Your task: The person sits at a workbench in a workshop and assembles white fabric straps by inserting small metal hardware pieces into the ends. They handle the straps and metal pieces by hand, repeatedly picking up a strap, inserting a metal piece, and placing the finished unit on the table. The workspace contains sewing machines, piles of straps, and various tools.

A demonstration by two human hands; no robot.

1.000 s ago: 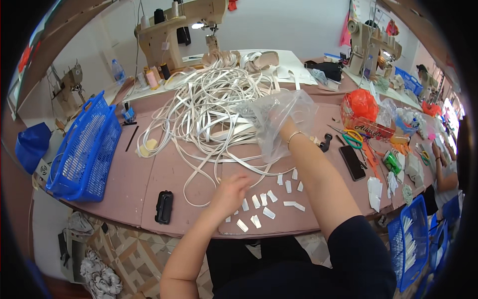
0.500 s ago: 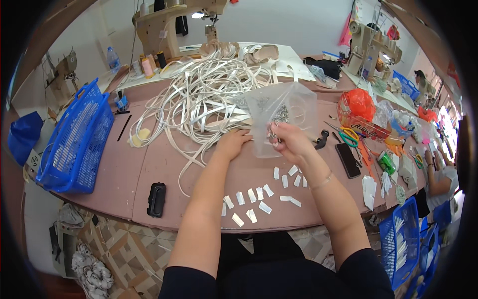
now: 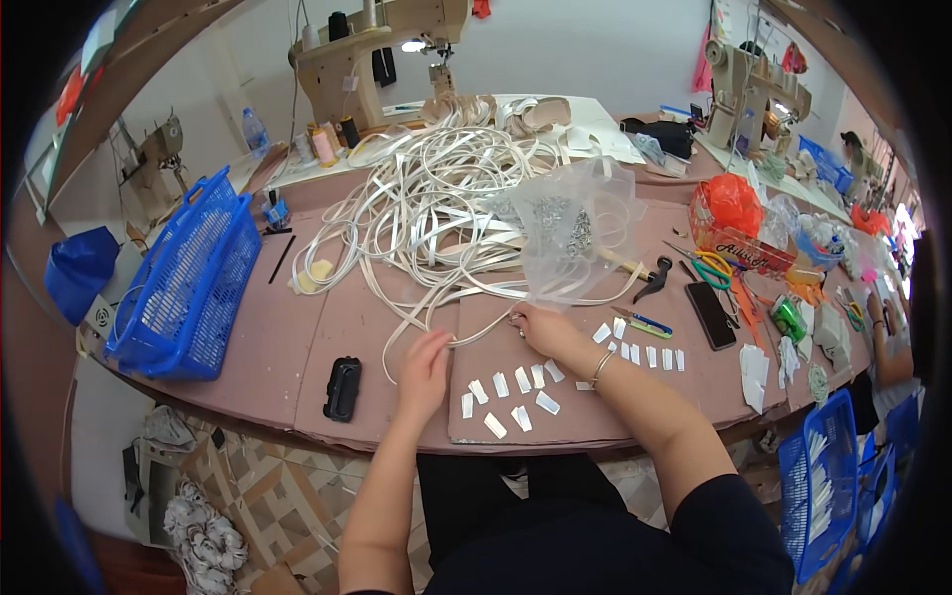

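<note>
My right hand (image 3: pixel 543 329) is closed just in front of a clear plastic bag (image 3: pixel 555 278), with small shiny metal pieces showing at its fingertips; their exact kind is too small to make out. More such pieces (image 3: pixel 578 236) lie inside the bag. Nearer the front edge and to the left, my left hand (image 3: pixel 426 369) has its fingers stretched out and holds nothing visible. It is beside a loop of the white strapping (image 3: pixel 436 238), which is heaped at the table's middle. Short white tabs (image 3: pixel 523 381) are spread in rows near my right forearm.
A blue basket (image 3: pixel 188 288) stands left, near a black case (image 3: pixel 342 389). On the right lie a small pointed tool (image 3: pixel 650 325), a phone (image 3: pixel 710 315), scissors (image 3: pixel 716 268) and a box with a red bag (image 3: pixel 732 203). A sewing machine (image 3: pixel 342 74) stands behind; a person's arm (image 3: pixel 892 342) shows far right.
My right hand has come out of the bag toward me with the metal pieces. My left hand has drawn back from beside the bag toward the table's front. The view has shifted slightly.
</note>
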